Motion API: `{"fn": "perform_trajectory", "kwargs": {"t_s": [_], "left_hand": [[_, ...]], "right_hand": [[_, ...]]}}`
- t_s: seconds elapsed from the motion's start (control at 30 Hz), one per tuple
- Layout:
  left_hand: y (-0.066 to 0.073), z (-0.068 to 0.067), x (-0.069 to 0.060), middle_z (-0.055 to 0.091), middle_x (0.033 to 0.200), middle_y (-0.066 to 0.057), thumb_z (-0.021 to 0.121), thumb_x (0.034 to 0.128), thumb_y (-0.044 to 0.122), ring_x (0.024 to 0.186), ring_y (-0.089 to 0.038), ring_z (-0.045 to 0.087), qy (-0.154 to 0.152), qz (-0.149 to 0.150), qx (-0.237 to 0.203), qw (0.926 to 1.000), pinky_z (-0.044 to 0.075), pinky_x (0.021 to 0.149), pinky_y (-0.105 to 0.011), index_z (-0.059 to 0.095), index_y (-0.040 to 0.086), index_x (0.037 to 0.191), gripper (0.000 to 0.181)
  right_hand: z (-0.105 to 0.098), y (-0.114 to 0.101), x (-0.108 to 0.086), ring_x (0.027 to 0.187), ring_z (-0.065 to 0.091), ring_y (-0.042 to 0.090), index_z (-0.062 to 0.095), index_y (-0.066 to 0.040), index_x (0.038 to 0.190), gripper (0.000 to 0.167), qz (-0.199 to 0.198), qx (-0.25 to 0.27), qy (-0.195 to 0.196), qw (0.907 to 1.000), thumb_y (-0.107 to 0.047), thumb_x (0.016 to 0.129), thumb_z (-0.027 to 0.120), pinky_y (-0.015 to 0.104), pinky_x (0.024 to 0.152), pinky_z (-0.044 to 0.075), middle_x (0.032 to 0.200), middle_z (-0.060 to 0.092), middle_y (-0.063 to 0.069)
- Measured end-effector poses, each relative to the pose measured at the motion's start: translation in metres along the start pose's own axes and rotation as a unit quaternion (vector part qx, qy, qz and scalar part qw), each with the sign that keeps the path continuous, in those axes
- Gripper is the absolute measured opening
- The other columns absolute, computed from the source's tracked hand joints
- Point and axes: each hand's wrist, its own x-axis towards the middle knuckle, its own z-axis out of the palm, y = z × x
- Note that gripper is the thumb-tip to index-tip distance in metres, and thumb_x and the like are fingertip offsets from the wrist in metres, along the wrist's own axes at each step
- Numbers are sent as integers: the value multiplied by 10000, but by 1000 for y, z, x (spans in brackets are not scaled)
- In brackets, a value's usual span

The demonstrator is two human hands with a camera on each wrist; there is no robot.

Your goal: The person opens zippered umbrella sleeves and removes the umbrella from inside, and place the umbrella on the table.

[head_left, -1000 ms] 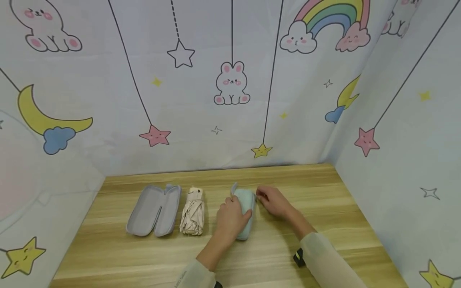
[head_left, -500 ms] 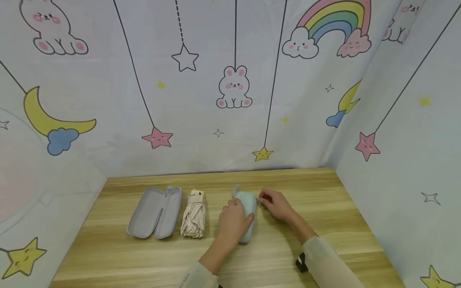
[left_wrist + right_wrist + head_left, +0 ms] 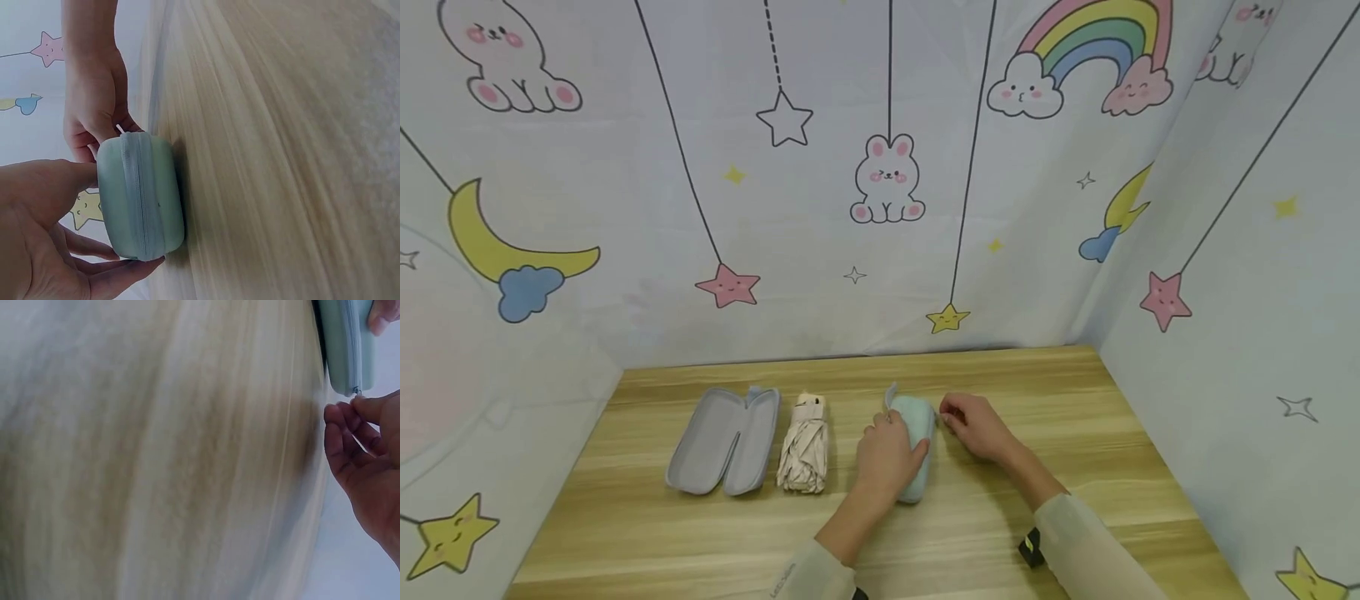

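Note:
A mint-green zippered case (image 3: 917,450) lies on the wooden table, its grey zipper running along the side in the left wrist view. My left hand (image 3: 883,457) grips it, thumb on one side and fingers on the other (image 3: 47,231). At the case's far right corner, my right hand (image 3: 976,425) pinches the small zipper pull between thumb and index finger (image 3: 369,450). The case (image 3: 344,347) looks closed along the zipper that shows. A grey strap (image 3: 891,395) sticks up at its far left end.
An open grey case (image 3: 703,446) lies flat at the left of the wooden table (image 3: 625,517). Between it and my left hand is a folded beige, crinkled bundle (image 3: 805,450). A printed cloth (image 3: 805,208) stands behind and at both sides.
The right hand has shifted slightly right, away from the mint-green case's corner, early in this span. The left hand keeps its grip, and the case stays in nearly the same place.

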Motion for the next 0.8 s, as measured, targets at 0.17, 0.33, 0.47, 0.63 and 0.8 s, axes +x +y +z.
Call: {"fn": "perform_trajectory", "kwargs": {"t_s": [0.17,0.33,0.47,0.63,0.8], "left_hand": [[2,1,1,632,1011,-263,772,942,516,844,-404,687,85,-77,-64,9999,600,657,-478,617,-130,1227,723],[4,4,0,615,1013,-250,762,945,548,841,-386,677,257,-33,44,9997,597,641,-457,593,-104,1221,728],[0,2,-2,606,1044,-265,764,943,559,892,-406,664,191,167,-10,9997,599,649,-468,577,-108,1257,761],[-17,-9,6,574,1350,-265,756,937,582,1184,-422,609,-198,1091,189,9937,591,849,-516,584,13,1441,779],[-30,-17,21,367,1672,-167,717,965,574,1535,-378,356,-1068,2282,204,9675,456,1135,-526,498,184,1599,776]], "right_hand": [[0,-3,0,765,565,94,706,-88,947,87,-218,-144,99,9996,-12,988,700,322,710,504,840,641,-63],[1,-4,0,780,582,94,699,-94,951,97,-125,-95,121,9998,-8,996,691,321,718,518,861,665,-37],[2,-3,0,804,601,97,700,-96,961,93,59,-4,132,9999,-12,1002,693,326,742,532,876,681,-18],[1,-3,2,795,599,113,705,-88,966,66,106,2,174,9998,-33,1002,706,338,735,528,869,673,-34],[2,-1,2,790,588,95,702,-100,963,68,50,-113,109,9999,-53,1011,704,322,722,518,873,671,-44]]}}
